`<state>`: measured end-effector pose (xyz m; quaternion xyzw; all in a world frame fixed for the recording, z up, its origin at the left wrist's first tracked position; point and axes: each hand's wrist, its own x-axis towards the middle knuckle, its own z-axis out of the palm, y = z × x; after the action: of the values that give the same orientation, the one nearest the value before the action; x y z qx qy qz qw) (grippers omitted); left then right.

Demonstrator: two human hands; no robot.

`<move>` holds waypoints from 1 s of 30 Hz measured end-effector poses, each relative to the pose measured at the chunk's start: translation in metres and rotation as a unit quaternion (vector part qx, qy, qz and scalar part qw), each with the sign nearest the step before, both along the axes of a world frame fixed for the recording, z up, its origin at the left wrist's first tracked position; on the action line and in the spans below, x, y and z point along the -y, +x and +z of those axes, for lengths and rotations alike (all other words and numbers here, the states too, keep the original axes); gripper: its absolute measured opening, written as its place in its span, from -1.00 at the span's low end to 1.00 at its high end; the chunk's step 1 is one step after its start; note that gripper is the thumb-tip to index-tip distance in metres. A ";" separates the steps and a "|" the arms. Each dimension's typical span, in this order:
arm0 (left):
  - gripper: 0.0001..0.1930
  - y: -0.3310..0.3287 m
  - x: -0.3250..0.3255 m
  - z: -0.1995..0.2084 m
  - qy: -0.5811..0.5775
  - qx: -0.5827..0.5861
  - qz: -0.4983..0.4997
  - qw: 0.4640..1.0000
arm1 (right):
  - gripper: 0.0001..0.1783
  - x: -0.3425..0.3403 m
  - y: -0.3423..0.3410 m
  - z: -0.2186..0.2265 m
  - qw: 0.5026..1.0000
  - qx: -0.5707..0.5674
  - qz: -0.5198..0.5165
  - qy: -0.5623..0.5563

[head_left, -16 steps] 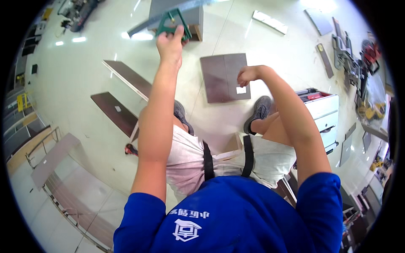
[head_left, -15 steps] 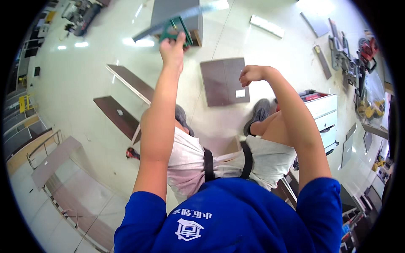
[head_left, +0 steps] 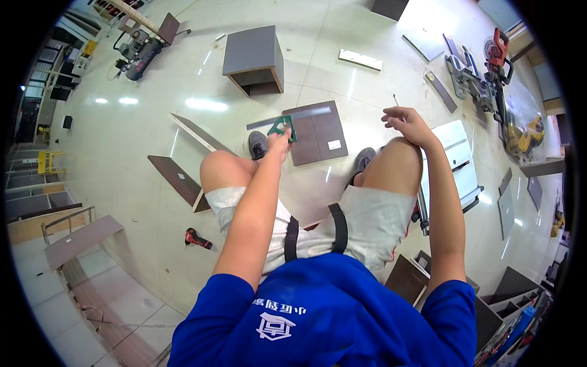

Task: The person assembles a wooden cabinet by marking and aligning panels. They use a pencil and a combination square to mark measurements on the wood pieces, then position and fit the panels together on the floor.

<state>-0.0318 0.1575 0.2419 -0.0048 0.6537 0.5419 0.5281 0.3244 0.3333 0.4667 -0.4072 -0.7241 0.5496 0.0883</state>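
Observation:
My left hand (head_left: 280,142) is closed round the green triangular frame (head_left: 283,125) of a square with a long steel ruler blade (head_left: 312,114). Its blade reaches over the far left part of a dark brown panel (head_left: 321,136), which lies between my feet and bears a white label. Whether the blade touches the panel, I cannot tell. My right hand (head_left: 408,124) hovers beyond my right knee with loosely curled fingers. A thin pale stick (head_left: 396,100) juts up from these fingers; what kind it is cannot be made out.
A grey box-shaped cabinet (head_left: 254,52) stands ahead. Long panels (head_left: 177,177) lean beside my left leg, near a red and black power tool (head_left: 197,238). Right of my knee is a white drawer-like case (head_left: 455,162); a red mitre saw (head_left: 498,55) stands farther off.
My left hand has brought the square down and nearer, from beside the cabinet to the brown panel. My right hand has moved right, away from the panel. The view has shifted too.

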 end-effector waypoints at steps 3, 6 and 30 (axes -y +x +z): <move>-0.85 0.005 0.011 -0.030 -0.068 -0.019 0.007 0.997 | -0.53 -0.018 -0.009 -0.017 0.999 0.034 0.010 -0.024; -0.84 -0.007 0.009 -0.067 -0.065 0.000 0.031 0.997 | -0.54 -0.050 -0.029 -0.060 0.996 0.049 0.030 -0.070; -0.74 -0.078 -0.049 -0.250 -0.015 0.019 0.026 0.999 | -0.41 -0.114 -0.150 -0.432 0.993 0.082 -0.034 0.072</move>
<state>-0.1100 0.2065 -0.0080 -0.0398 0.6514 0.5458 0.5256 0.1740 0.4477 0.0346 -0.4681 -0.7521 0.4576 0.0766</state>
